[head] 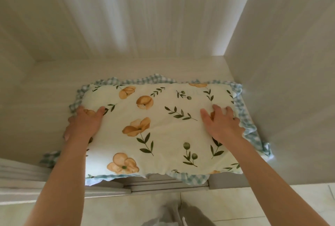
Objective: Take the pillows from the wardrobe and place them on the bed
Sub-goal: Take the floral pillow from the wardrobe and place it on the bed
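A cream pillow with orange flowers, green sprigs and a blue checked frill lies flat on the wardrobe floor, its front edge hanging over the sill. My left hand rests on the pillow's left end, thumb on top and fingers curled over the frilled edge. My right hand lies on the right part of the pillow with its fingers spread and pressing into the fabric. Whether another pillow lies underneath is hidden.
The wardrobe's pale back wall and right side panel enclose the pillow closely. A sliding-door track runs along the sill. An open door edge is at the lower left. Pale floor tiles lie below.
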`<state>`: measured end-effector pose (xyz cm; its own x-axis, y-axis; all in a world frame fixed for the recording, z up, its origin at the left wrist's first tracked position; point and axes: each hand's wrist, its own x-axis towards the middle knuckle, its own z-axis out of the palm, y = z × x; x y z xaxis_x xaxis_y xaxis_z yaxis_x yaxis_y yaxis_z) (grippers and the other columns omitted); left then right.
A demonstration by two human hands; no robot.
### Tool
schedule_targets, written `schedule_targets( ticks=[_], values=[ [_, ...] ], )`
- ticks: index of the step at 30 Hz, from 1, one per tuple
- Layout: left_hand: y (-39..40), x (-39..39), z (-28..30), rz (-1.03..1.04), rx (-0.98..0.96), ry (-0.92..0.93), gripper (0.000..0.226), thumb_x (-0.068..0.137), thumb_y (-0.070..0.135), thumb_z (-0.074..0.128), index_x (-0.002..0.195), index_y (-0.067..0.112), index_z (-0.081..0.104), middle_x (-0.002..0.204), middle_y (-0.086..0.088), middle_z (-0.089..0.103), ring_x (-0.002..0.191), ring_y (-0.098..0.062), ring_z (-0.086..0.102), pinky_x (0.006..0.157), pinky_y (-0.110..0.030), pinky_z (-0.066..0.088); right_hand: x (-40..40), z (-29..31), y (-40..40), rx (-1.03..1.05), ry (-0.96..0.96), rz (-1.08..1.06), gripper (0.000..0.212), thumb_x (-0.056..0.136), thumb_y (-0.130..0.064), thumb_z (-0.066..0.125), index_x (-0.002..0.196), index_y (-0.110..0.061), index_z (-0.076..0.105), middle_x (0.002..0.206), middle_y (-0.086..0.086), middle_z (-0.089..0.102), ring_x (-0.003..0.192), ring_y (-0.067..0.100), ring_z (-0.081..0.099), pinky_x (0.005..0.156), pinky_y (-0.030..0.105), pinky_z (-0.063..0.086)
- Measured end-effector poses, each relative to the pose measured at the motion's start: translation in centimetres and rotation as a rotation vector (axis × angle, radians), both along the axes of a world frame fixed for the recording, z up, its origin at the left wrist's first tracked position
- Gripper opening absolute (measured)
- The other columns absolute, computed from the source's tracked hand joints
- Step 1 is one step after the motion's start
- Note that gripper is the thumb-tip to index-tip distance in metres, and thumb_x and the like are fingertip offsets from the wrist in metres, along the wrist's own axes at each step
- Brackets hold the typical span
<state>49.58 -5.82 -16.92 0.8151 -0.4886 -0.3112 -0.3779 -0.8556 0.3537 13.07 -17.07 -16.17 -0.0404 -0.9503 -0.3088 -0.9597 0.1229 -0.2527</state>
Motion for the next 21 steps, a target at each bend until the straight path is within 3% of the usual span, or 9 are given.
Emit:
schedule_targets(
  ticks=[3, 6, 10, 14, 18, 21],
  values=[
    [-0.6, 0.4, -0.5, -0.030, 0.071, -0.013, 0.098, 0.082, 0.085, 0.028, 0.156, 0.023, 0.013, 0.150, -0.023, 0.041, 0.132, -0.046, 0.044, 0.104, -0.055, 0.037, 0.0, -0.6, -0.6, 0.024, 0.027, -0.070, 0.082, 0.079, -0.082, 0.014, 0.149, -0.041, 0.006, 0.161, 0.015, 0.002, 0.136, 0.048, 0.027, 0.104, 0.065, 0.024],
    [-0.8, -0.3, -0.5, -0.033, 0.085, -0.074, 0.093, 0.084, 0.082, 0.027, 0.154, 0.021, 0.022, 0.143, -0.024, 0.050, 0.125, -0.047, 0.050, 0.097, -0.054, 0.041, -0.5, -1.2, -0.9, 0.037, 0.065, -0.112, 0.087, 0.078, -0.083, 0.014, 0.150, -0.037, -0.001, 0.158, 0.022, 0.015, 0.135, 0.047, 0.031, 0.104, 0.063, 0.026],
    [0.1, -2.0, -0.1, 0.011, -0.007, -0.131, 0.080, 0.091, 0.068, 0.040, 0.146, 0.009, 0.032, 0.133, -0.032, 0.053, 0.118, -0.052, 0.052, 0.091, -0.056, 0.044, -1.1, -1.5, -1.4, 0.029, 0.127, -0.048, 0.090, 0.077, -0.083, 0.016, 0.151, -0.034, 0.001, 0.154, 0.024, 0.023, 0.134, 0.045, 0.033, 0.102, 0.061, 0.030],
    [1.8, -5.0, 0.2, -0.014, -0.172, -0.272, 0.061, 0.096, 0.048, 0.054, 0.134, 0.002, 0.043, 0.107, -0.036, 0.062, 0.099, -0.054, 0.060, 0.078, -0.054, 0.049, -2.7, -1.4, -1.9, 0.025, 0.136, -0.001, 0.090, 0.078, -0.081, 0.021, 0.151, -0.032, 0.002, 0.152, 0.025, 0.023, 0.132, 0.046, 0.035, 0.102, 0.059, 0.032],
    [4.2, -8.5, 0.8, 0.014, -0.232, -0.361, 0.051, 0.098, 0.043, 0.053, 0.126, 0.000, 0.048, 0.098, -0.034, 0.065, 0.089, -0.052, 0.063, 0.074, -0.051, 0.048, -4.3, -1.1, -2.0, -0.026, 0.131, 0.036, 0.076, 0.087, -0.069, 0.028, 0.150, -0.030, 0.009, 0.147, 0.027, 0.030, 0.128, 0.046, 0.039, 0.101, 0.059, 0.035],
    [6.5, -11.2, 1.3, 0.084, -0.274, -0.412, 0.042, 0.099, 0.039, 0.052, 0.115, 0.000, 0.051, 0.091, -0.034, 0.064, 0.084, -0.052, 0.061, 0.066, -0.046, 0.040, -5.1, -1.0, -1.7, -0.079, 0.135, 0.128, 0.057, 0.096, -0.052, 0.027, 0.147, -0.028, 0.016, 0.143, 0.026, 0.034, 0.123, 0.044, 0.044, 0.099, 0.057, 0.039]
  ],
)
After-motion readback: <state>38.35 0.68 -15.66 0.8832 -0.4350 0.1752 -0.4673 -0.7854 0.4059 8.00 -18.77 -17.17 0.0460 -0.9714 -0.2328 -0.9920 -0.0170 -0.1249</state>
